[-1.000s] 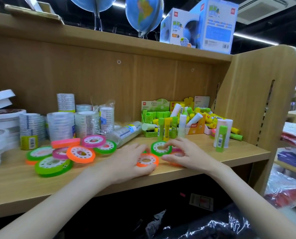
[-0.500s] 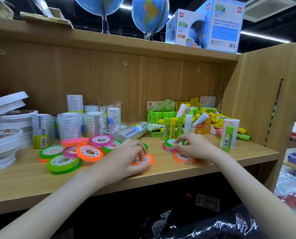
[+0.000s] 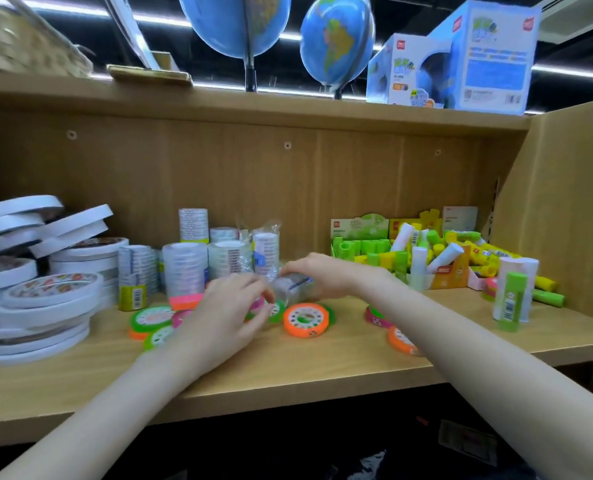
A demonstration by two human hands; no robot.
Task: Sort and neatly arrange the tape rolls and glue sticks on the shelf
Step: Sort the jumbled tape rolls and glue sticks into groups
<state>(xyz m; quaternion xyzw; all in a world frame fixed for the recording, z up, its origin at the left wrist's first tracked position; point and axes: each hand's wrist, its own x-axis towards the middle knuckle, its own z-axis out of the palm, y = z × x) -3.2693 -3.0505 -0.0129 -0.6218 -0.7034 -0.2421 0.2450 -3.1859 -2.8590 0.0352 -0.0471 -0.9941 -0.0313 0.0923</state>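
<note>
Barely begun. Coloured tape rolls (image 3: 306, 319) scattered flat along shelf (image 3: 288, 372) front edge; glue sticks (image 3: 437, 251) jumbled toward right end. Right hand (image 3: 326, 273) gripping wrapped clear tape sleeve (image 3: 293, 285) mid-shelf; left hand (image 3: 231, 306) pinching a roll, blurred.

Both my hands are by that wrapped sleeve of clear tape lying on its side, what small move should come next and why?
Probably lift the wrapped sleeve of clear tape rolls and stand it upright beside the clear tape stacks behind. It lies tipped over among the flat neon tape discs, while similar sleeves stand in a row. Your right hand is already on it; your left hand is close.
</note>
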